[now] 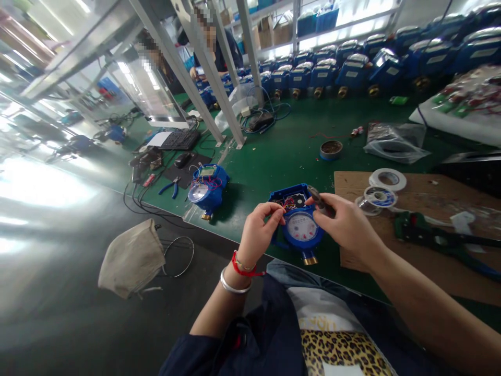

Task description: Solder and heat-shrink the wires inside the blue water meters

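Observation:
A blue water meter (300, 225) with a round white dial and an open top compartment of red wires lies at the near edge of the green bench. My left hand (259, 230) pinches a thin wire at the meter's left side. My right hand (344, 222) is closed round a small grey tool whose tip points into the open compartment. A second blue meter (207, 188) with loose red wires lies to the left, untouched.
A brown board (422, 219) at the right carries solder reels (387, 179) and a green tool. Blue pliers (170, 186), a keyboard (180, 139) and cables lie left. Rows of blue meters (352, 68) line the back. A person works far behind the metal frame legs.

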`<state>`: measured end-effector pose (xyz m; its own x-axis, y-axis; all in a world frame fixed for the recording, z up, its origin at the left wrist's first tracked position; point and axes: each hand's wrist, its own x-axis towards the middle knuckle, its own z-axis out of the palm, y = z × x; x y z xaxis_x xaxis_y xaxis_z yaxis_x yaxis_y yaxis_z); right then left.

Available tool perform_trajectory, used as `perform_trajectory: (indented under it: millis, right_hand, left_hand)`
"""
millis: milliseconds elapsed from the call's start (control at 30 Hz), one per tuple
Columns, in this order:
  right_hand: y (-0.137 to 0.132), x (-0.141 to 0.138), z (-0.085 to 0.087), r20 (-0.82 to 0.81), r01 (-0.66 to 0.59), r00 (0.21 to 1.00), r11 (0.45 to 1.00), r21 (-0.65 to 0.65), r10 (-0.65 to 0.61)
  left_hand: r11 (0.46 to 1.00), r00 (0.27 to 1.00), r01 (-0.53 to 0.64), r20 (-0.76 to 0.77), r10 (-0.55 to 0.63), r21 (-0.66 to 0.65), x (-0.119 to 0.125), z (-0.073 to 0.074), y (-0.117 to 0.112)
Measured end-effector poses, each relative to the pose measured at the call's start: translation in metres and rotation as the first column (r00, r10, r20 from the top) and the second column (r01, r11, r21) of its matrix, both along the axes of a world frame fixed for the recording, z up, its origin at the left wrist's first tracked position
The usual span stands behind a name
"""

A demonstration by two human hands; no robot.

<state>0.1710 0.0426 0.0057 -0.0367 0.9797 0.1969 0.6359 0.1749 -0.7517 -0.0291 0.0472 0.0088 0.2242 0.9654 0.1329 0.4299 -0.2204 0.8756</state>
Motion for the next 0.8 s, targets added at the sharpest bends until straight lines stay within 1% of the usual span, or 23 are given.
perform_trajectory:
  millis: [100,200,300,367,500,600,700,800]
  right_hand:
    - [0.001,-0.002,-0.006,0.020,-0.037,0.999,0.999,0.012,0.037]
    - [0.001,-0.003,-0.009,0.020,-0.051,0.999,0.998,0.025,0.051]
    - [0.002,-0.003,-0.010,0.006,-0.066,0.998,0.997,0.035,0.066]
    - [0.003,-0.003,-0.011,-0.004,-0.072,0.997,0.997,0.041,0.072]
    - [0.003,-0.003,-0.012,0.001,-0.072,0.997,0.996,0.045,0.072]
    - [0.003,-0.002,-0.011,0.001,-0.075,0.997,0.996,0.046,0.075]
    - [0.003,-0.002,-0.011,-0.026,-0.083,0.996,0.995,0.050,0.085]
    - [0.003,0.000,-0.011,-0.034,-0.077,0.996,0.996,0.050,0.079]
  left_hand:
    - [0.992,0.991,0.059,-0.122,-0.045,0.113,0.003,0.003,0.000]
    - [0.972,0.970,0.109,-0.234,-0.059,0.208,0.006,0.004,0.001]
    - [0.949,0.948,0.140,-0.316,-0.046,0.283,0.008,0.005,0.002]
    - [0.938,0.935,0.137,-0.354,-0.017,0.318,0.010,0.005,0.002]
    - [0.938,0.925,0.071,-0.374,0.065,0.338,0.015,0.003,0.002]
    - [0.935,0.920,0.063,-0.383,0.081,0.349,0.019,0.002,0.006]
    - [0.929,0.917,0.095,-0.394,0.058,0.358,0.022,0.003,0.013]
    - [0.939,0.927,0.147,-0.374,-0.021,0.312,0.022,0.007,0.024]
